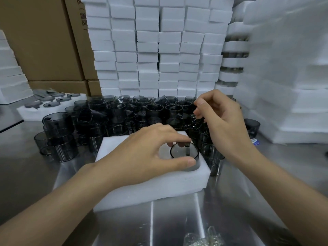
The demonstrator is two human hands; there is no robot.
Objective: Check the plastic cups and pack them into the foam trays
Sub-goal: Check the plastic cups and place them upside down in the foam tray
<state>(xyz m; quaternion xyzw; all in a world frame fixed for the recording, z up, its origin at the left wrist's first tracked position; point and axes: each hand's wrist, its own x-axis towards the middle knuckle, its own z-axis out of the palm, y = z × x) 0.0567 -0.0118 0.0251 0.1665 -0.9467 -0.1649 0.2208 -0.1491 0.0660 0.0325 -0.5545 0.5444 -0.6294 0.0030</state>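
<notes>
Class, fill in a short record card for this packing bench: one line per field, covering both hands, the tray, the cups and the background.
Surface: metal table
Tray: white foam tray, centre of table
Left hand: grips a smoky cup seated in the tray's recess
Loose cups: heap behind the tray
Right hand: raised over that heap, fingers curled; hold unclear
Background: stacked foam blocks, cardboard boxes at left

Two hands (150, 151), dozens of cups (154, 110), many trays (147, 41)
</notes>
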